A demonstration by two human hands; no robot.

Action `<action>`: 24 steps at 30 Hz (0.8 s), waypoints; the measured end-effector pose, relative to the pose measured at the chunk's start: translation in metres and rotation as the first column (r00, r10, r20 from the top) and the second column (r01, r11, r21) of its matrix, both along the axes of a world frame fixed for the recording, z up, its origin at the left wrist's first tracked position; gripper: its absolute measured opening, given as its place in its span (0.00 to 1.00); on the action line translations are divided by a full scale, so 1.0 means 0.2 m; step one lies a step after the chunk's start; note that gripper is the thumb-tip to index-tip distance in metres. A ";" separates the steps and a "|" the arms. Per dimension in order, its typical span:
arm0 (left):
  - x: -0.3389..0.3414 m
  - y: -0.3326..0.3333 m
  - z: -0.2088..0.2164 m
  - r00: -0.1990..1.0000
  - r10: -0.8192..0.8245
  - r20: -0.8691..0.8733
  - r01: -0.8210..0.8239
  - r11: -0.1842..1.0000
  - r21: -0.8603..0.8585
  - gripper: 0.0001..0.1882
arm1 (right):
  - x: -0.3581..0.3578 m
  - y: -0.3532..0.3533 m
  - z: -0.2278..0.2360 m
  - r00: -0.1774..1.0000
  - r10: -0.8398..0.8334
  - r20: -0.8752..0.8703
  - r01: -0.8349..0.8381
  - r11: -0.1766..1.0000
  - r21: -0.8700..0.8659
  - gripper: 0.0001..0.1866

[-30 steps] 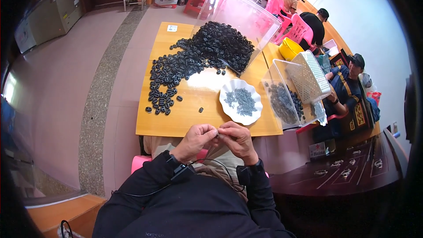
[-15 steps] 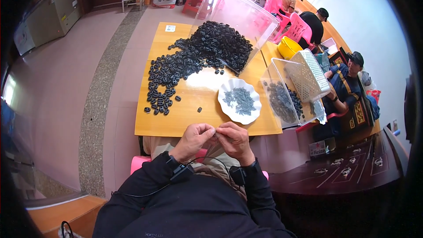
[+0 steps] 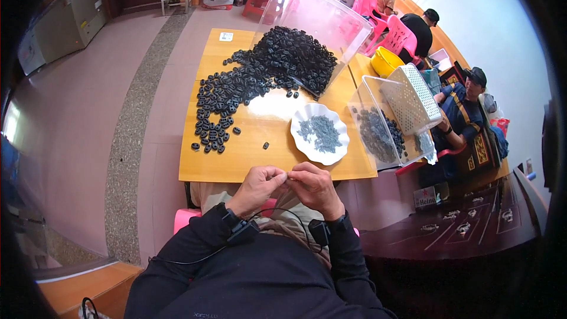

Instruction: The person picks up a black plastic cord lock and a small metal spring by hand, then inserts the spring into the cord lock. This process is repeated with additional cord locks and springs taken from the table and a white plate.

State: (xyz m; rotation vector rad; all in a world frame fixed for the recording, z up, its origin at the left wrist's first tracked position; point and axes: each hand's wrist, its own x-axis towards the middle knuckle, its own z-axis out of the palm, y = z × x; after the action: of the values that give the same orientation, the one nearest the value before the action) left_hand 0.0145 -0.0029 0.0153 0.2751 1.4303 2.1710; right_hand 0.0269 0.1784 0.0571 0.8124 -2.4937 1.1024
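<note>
My left hand (image 3: 258, 189) and my right hand (image 3: 316, 188) meet fingertip to fingertip just off the table's near edge. Both are pinched closed on something too small and too covered by the fingers to make out. Beyond them on the wooden table (image 3: 236, 162) stands a white scalloped plate (image 3: 301, 149) with small grey translucent pieces (image 3: 322, 134) heaped in it. A single black two-holed piece (image 3: 266, 145) lies by itself left of the plate. Many more of these black pieces (image 3: 289, 53) form a large pile spreading toward the left edge.
A clear plastic bin (image 3: 348, 26) lies tipped behind the pile. To the right, another clear box (image 3: 378, 156) holds dark pieces, with a white perforated basket (image 3: 416, 103) resting on it. Behind stands a yellow bowl (image 3: 387, 63). A person (image 3: 463, 103) sits at the right; others sit farther back.
My hands stay pinched together in almost the same place. The table and everything on it appear shifted very slightly up and left in view.
</note>
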 end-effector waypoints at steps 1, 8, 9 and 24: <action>0.00 0.00 -0.01 1.000 0.001 -0.014 -0.001 1.000 -0.007 0.10 | 0.00 0.01 -0.01 0.999 0.017 0.037 -0.016 0.999 -0.029 0.06; 0.00 0.02 -0.03 0.999 -0.013 -0.041 0.011 0.999 -0.051 0.10 | 0.01 0.00 0.03 0.997 0.007 0.080 -0.006 1.000 -0.013 0.06; 0.00 0.02 -0.04 0.999 -0.013 -0.037 0.011 0.999 -0.050 0.10 | 0.00 0.00 0.02 0.999 -0.003 0.047 0.002 1.000 0.014 0.06; -0.01 0.03 -0.08 0.998 -0.006 0.066 -0.001 0.993 0.115 0.12 | -0.01 -0.07 -0.04 0.995 -0.098 -0.026 0.098 0.995 0.003 0.07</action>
State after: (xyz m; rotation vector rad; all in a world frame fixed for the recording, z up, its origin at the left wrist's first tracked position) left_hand 0.0121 0.0028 -0.0012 0.2436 1.2701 2.2430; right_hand 0.0251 0.1638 0.0498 0.6937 -2.4866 1.0469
